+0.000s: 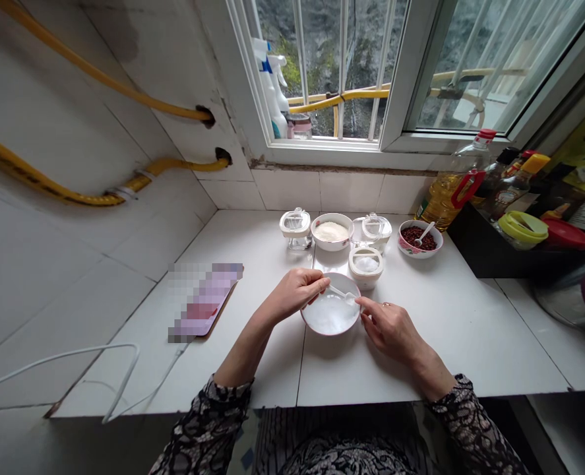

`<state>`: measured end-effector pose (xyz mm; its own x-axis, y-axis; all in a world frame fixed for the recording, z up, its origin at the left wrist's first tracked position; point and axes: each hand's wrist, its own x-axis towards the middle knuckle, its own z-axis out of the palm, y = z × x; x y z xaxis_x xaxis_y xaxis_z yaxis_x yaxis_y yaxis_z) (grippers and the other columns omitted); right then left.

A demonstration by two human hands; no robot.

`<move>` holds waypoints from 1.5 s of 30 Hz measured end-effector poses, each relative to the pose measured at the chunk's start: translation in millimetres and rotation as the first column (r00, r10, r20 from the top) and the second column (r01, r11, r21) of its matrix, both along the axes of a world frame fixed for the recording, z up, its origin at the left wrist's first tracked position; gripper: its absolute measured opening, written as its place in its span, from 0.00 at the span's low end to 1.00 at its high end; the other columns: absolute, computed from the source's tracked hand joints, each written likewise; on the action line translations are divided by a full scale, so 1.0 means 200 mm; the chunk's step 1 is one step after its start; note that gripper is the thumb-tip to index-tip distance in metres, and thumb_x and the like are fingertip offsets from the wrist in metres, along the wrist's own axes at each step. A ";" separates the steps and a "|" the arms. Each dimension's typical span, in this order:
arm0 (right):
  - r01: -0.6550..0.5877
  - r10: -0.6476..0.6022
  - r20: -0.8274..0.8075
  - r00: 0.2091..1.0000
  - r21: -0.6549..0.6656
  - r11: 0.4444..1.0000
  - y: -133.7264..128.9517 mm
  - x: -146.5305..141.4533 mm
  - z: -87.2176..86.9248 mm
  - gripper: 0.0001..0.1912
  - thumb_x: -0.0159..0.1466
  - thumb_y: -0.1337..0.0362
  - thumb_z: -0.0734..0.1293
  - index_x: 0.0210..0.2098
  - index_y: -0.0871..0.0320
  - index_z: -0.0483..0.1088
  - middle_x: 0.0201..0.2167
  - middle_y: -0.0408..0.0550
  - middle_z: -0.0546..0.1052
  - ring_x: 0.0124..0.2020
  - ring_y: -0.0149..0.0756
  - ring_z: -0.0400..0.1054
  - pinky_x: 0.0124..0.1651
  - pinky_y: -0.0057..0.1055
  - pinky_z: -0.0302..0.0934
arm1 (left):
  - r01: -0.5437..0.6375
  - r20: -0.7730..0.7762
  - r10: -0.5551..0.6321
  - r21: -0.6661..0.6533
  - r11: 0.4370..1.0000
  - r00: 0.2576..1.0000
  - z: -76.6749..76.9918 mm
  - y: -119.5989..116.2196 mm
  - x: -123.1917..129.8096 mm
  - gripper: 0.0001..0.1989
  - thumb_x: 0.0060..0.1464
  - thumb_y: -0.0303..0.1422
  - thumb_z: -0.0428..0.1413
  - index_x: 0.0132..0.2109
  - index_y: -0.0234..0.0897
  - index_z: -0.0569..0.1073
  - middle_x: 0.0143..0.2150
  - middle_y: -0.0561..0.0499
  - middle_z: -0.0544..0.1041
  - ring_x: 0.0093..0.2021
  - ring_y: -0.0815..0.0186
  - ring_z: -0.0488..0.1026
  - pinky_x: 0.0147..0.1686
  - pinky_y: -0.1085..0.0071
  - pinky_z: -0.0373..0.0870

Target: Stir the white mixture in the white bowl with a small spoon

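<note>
My left hand point(299, 293) pinches the handle of a small white spoon point(341, 292), held over a bowl point(330, 330). The bowl is shallow and whitish inside; whether it holds liquid or something white I cannot make out. At the bowl's right rim is my right hand point(391, 328), its index finger reaching over the edge close to the spoon's tip and its other fingers curled against the outside. Just behind stands a small lidded jar point(366, 270) with white contents. Further back are a bowl of white grains or powder point(332, 232) and two clear lidded jars point(295, 227) point(375, 229).
A bowl of reddish beans point(420, 239) with a white spoon stands back right. Beyond it are an oil bottle point(453, 188) and a black rack point(490, 247) of condiments. A phone point(208, 300) lies left, its white cable point(134, 359) crossing the counter edge.
</note>
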<state>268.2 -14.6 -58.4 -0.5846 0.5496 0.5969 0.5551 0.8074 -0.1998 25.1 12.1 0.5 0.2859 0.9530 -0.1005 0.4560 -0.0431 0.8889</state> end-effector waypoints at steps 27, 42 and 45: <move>0.002 -0.002 0.006 1.000 -0.003 1.000 0.00 0.00 0.00 0.18 0.69 0.73 0.56 0.57 0.60 0.63 0.30 0.46 0.80 0.26 0.34 0.73 0.30 0.30 0.64 | -0.007 -0.018 0.007 0.044 0.999 1.000 -0.01 0.00 0.00 0.19 0.56 0.44 0.50 0.22 0.37 0.63 0.18 0.57 0.62 0.19 0.73 0.58 0.19 0.77 0.55; 0.004 -0.004 0.005 1.000 -0.003 1.000 0.00 0.00 0.01 0.18 0.69 0.73 0.57 0.57 0.60 0.63 0.30 0.46 0.80 0.27 0.34 0.74 0.30 0.31 0.64 | 0.000 -0.028 0.002 0.050 0.999 1.000 -0.01 0.00 0.00 0.19 0.57 0.43 0.50 0.23 0.37 0.64 0.18 0.57 0.63 0.19 0.73 0.59 0.19 0.77 0.55; -0.001 0.001 -0.001 1.000 0.005 1.000 0.00 0.00 0.01 0.17 0.69 0.73 0.57 0.56 0.61 0.63 0.29 0.47 0.80 0.26 0.34 0.73 0.30 0.31 0.64 | -0.002 -0.037 0.004 0.050 0.999 0.999 -0.01 0.00 0.00 0.19 0.57 0.43 0.50 0.23 0.37 0.64 0.18 0.57 0.63 0.19 0.73 0.58 0.19 0.76 0.55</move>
<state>267.9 -14.7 -56.2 -0.5845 0.5465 0.5997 0.5546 0.8087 -0.1963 24.8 12.3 -1.7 0.2799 0.9579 -0.0637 0.4890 -0.0852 0.8681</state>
